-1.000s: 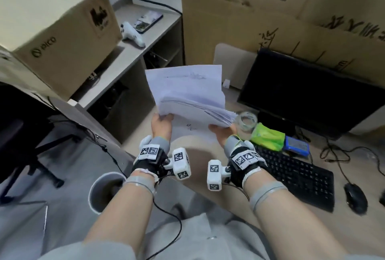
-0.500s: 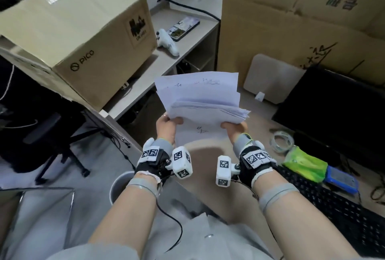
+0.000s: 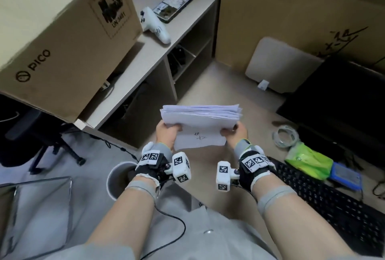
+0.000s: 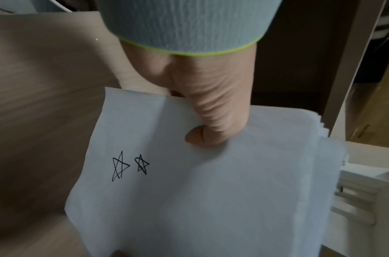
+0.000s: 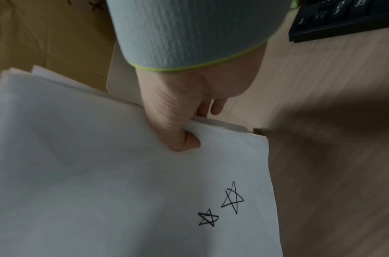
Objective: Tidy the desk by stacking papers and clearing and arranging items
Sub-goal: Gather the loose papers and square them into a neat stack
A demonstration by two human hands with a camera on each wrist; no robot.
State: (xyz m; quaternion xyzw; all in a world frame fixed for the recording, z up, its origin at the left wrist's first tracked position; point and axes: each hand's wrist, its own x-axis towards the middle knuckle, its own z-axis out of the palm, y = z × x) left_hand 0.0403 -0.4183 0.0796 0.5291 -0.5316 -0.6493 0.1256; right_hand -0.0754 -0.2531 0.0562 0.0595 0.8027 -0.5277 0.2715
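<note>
The left hand (image 3: 167, 132) pinches the left edge of the paper stack (image 3: 200, 122), thumb pressed on the top sheet and the other fingers hidden beneath it. The right hand (image 3: 235, 131) does the same on the right edge, thumb curled over the top sheet; 2 fingertips (image 5: 218, 107) show past the edge, apparently on the underside. Between the 2 hands the stack is held above the desk (image 3: 210, 84), near its left end, and tilted so its far edge faces up. That edge looks fairly even, though the sheets are slightly fanned at the corners. The top sheet carries 2 hand-drawn stars (image 4: 129, 165).

Out from the hands, to the right, lie a roll of clear tape (image 3: 286, 135), a green packet (image 3: 308, 160) touching a small blue item (image 3: 345, 175), and a black keyboard (image 3: 325, 199) at the near edge. A dark monitor (image 3: 341, 101) stands behind them. On the side shelf to the left are a white controller (image 3: 154, 26) and a phone (image 3: 174, 4), beside a large cardboard box (image 3: 62, 36).

As I judge it, the papers are gathered and nearly squared, so the stacking is mostly done; what remains is setting the stack down. The clearing and arranging look untouched: tape, packet and blue item are still loosely scattered by the keyboard.
</note>
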